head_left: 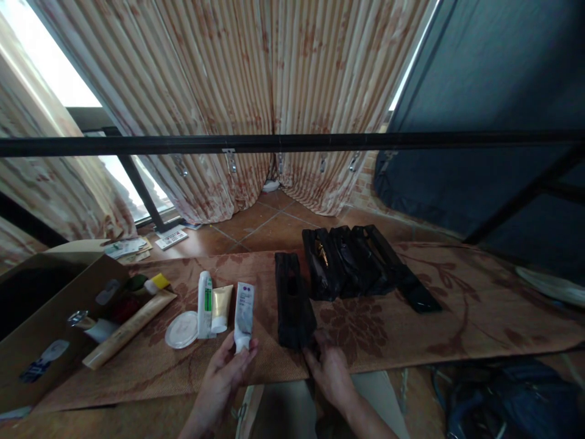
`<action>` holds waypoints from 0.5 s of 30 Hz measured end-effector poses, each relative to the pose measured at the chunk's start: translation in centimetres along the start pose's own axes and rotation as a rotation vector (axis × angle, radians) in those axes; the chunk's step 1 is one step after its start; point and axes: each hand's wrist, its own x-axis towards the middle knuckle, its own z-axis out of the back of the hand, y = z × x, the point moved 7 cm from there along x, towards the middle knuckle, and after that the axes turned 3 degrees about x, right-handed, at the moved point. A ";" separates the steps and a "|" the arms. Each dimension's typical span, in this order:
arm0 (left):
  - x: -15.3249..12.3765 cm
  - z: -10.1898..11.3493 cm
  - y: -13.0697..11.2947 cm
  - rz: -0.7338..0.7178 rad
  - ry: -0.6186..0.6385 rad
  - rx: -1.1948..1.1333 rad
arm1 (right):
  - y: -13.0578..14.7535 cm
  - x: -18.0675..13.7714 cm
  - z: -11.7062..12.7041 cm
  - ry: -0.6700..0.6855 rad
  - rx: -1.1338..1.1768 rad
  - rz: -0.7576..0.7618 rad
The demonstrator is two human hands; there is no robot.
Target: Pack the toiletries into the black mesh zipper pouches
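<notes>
My left hand [231,366] pinches a silver-grey squeeze tube [245,308] by its white cap, with the crimped end pointing away from me. My right hand [328,363] grips the near end of a narrow black pouch [295,311] with an opening along its top; some fingertips are hidden against it. Left of the tube lie a gold tube [222,305] with a white cap, a white and green tube [205,305] and a round, clear-lidded container [181,330]. Beyond the pouch, several similar black pouches [345,262] stand side by side, one with something gold inside.
A cardboard box [59,341] stands at the left, beside a long beige tube [130,329] and a yellow-capped item [158,282]. A flat black piece [418,289] lies at the right on the patterned cloth [457,292]. A dark rail [292,143] crosses behind.
</notes>
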 end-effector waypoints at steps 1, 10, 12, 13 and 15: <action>-0.1 -0.2 -0.5 -0.028 -0.012 -0.018 | 0.0 0.0 0.0 0.007 0.000 -0.004; -1.9 -2.3 -4.2 -0.167 -0.030 -0.089 | 0.0 0.1 -0.1 0.027 0.041 -0.008; -2.3 -2.8 -4.6 -0.187 -0.020 -0.075 | 0.1 0.1 0.0 0.020 0.048 0.006; -2.5 -3.1 -4.8 -0.194 -0.017 -0.060 | 0.1 0.1 0.0 0.015 0.049 0.011; -3.0 -3.6 -5.2 -0.212 -0.031 -0.025 | 0.1 0.0 0.1 0.004 0.045 0.015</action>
